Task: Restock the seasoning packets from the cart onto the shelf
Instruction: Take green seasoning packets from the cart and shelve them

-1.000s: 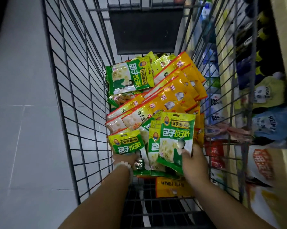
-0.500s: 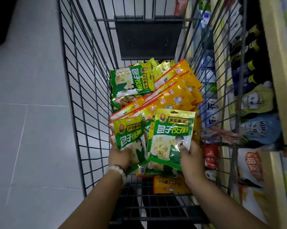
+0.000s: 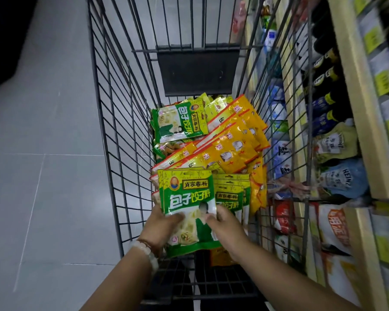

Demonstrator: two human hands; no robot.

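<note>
Both hands grip a green seasoning packet (image 3: 188, 205) at the near end of the cart (image 3: 112, 140); left hand (image 3: 161, 227) and right hand (image 3: 226, 230) fingers curl round its lower edges; orange packets (image 3: 231, 144) lie farther in; the shelf (image 3: 355, 90) stands right.

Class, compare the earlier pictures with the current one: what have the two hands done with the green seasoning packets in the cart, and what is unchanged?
The hands have drawn together: the two separately held bunches are now merged into one stack of green packets, with left hand and right hand both gripping its lower part. More green packets now show behind it. The orange packets and the green packet at the back lie as before in the cart.
</note>
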